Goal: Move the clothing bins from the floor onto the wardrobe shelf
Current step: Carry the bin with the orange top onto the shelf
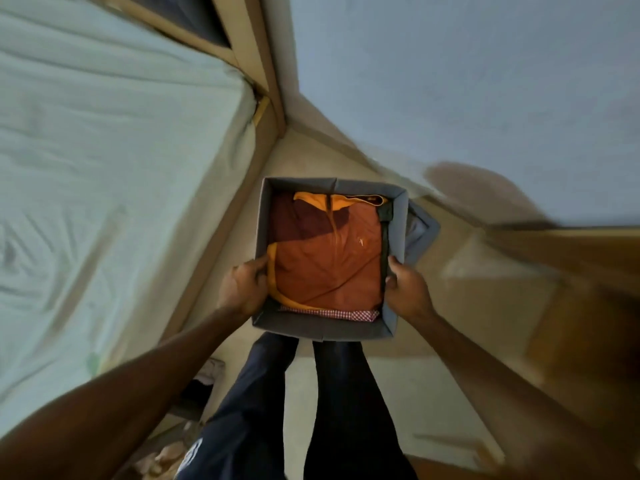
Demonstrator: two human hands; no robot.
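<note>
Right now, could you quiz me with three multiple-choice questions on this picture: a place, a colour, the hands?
1. The bed lies on which side of the grey bin? A left B right C underneath
2. The top garment in the bin is: A blue B orange C white
3. The left hand and right hand: A both grip the bin's side walls B one hangs free C both rest on the bed
Answers: 1 A, it fills the view's left; 2 B, orange cloth lies uppermost; 3 A, each hand clasps a wall.

Grey bin [320, 330], orange clothes [329, 265] inside
</note>
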